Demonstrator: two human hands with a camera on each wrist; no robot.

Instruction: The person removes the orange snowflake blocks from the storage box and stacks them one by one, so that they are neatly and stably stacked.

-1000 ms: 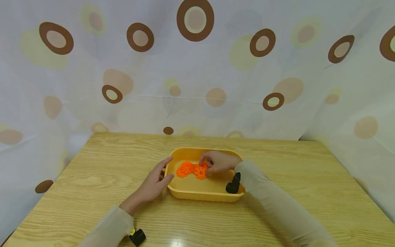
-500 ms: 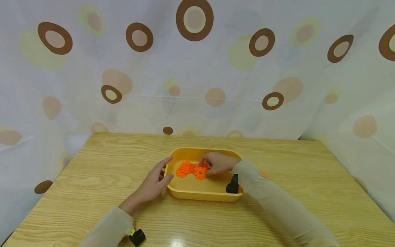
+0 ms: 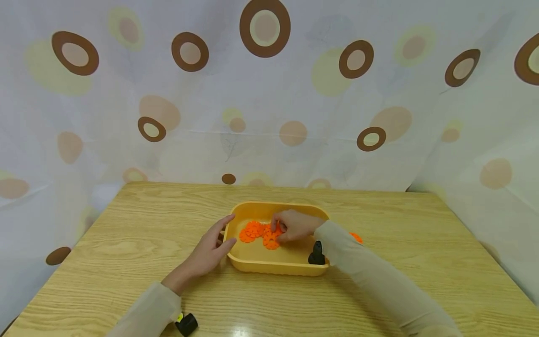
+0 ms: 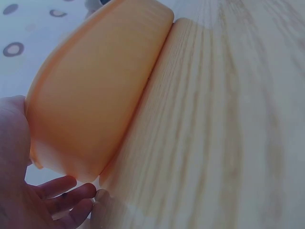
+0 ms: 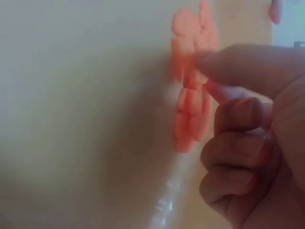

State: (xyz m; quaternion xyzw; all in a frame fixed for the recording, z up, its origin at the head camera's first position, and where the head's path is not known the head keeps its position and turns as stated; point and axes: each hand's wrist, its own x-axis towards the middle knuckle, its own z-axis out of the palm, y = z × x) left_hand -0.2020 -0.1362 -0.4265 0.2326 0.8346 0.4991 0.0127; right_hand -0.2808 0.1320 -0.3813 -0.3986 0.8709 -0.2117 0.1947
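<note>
A yellow-orange plastic tray (image 3: 280, 269) stands on the wooden table. My left hand (image 3: 209, 249) is at its left end, thumb and index finger spread along the rim. In the left wrist view, the fingers (image 4: 62, 186) of that hand lie beside the tray's outer wall (image 4: 95, 86). Inside the tray, my right hand (image 3: 296, 224) pinches an orange flower-shaped plastic disc (image 3: 271, 242) between thumb and index finger. Seen from the right wrist, several notched orange discs (image 5: 190, 117) cluster at the fingertips, and the other fingers are curled. More orange discs (image 3: 251, 231) lie flat in the tray's left part.
A black wrist-camera housing (image 3: 317, 254) hangs under the right sleeve, over the tray's front right corner. Another black housing (image 3: 186, 324) is by the left sleeve. Part of an orange disc (image 3: 357, 237) lies on the table right of the tray. A patterned cloth (image 3: 269, 117) hangs behind.
My right hand has shifted slightly, and the disc at its fingertips has moved a little left and nearer. An orange disc beyond the right sleeve has come into view. My left hand stays put.
</note>
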